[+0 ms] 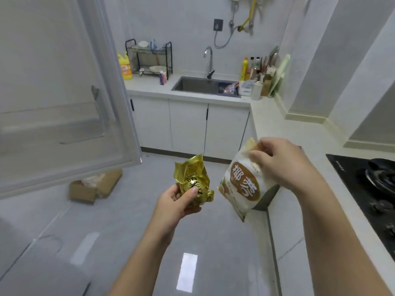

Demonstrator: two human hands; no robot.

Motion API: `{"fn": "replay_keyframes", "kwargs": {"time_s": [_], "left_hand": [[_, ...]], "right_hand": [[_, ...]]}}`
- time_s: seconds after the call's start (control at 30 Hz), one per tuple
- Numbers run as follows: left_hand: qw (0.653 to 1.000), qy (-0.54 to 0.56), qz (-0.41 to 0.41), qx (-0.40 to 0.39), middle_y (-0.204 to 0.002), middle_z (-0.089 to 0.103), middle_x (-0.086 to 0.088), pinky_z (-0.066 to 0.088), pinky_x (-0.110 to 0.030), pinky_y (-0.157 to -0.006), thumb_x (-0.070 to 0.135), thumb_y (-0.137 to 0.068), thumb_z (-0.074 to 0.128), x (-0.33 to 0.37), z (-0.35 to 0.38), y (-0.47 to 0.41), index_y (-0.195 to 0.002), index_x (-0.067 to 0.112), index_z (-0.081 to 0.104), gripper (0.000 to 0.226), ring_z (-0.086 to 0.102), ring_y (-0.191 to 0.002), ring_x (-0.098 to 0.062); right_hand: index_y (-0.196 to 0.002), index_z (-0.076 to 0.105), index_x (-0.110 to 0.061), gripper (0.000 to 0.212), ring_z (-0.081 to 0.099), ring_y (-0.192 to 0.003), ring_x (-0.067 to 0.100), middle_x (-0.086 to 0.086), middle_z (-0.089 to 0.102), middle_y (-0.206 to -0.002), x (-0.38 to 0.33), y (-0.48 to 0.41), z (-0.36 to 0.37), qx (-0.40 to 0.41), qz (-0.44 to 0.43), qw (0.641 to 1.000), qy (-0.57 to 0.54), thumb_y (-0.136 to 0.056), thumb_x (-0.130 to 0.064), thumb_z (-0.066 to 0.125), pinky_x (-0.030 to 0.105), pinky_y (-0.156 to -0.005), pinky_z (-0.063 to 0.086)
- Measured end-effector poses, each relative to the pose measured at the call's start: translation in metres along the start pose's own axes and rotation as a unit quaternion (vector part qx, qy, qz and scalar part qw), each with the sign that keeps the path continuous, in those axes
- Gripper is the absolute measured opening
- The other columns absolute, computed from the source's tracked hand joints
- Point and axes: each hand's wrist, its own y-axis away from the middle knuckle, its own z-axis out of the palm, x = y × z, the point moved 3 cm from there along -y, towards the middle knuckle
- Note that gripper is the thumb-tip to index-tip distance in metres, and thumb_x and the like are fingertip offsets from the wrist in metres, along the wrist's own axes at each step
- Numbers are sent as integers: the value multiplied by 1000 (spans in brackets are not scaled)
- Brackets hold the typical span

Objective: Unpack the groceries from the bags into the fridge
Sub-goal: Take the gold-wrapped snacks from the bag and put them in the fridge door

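Observation:
My left hand (pixel 178 202) grips a crinkled gold foil packet (pixel 193 180) from below, thumb across its front. My right hand (pixel 282 165) pinches the top of a white packet with a brown label (pixel 241 184), which hangs down tilted. Both packets are held over the floor in the middle of the kitchen, a little apart from each other. The open fridge door (pixel 64 92) swings out at the left, its shelves blurred and seemingly bare. No grocery bag is in view.
A cardboard box (pixel 94 186) lies on the floor below the fridge door. The counter (pixel 277 133) runs along the right with a black gas hob (pixel 367 189). At the back are a sink (pixel 198 85), a dish rack (pixel 149 56) and bottles (pixel 250 68).

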Motion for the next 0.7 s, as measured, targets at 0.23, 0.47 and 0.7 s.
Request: {"fn": "replay_keyframes", "kwargs": {"time_s": [0.23, 0.47, 0.7], "left_hand": [[984, -22, 82, 160, -101, 75, -6, 59, -31, -72, 36, -70, 73, 61, -90, 15, -111, 10, 65, 50, 72, -94, -23], [952, -53, 161, 253, -100, 75, -9, 58, -30, -67, 32, -72, 78, 136, -156, 42, -107, 15, 67, 41, 72, -92, -24], [932, -125, 214, 264, -95, 75, -9, 58, -29, -60, 31, -68, 85, 241, -198, 67, -106, 11, 67, 46, 73, -84, -22]], "right_hand": [[-91, 64, -24, 10, 65, -79, 18, -4, 66, -85, -106, -57, 52, -87, -153, 981, -79, -97, -28, 57, 41, -71, 57], [-82, 65, -20, 16, 69, -77, 23, 1, 71, -79, -215, -82, 57, -152, -306, 921, -186, -96, -26, 60, 42, -70, 57], [-81, 65, -9, 15, 63, -60, 15, 2, 68, -66, -305, -98, 37, -202, -363, 851, -322, -95, -15, 62, 31, -59, 52]]}}
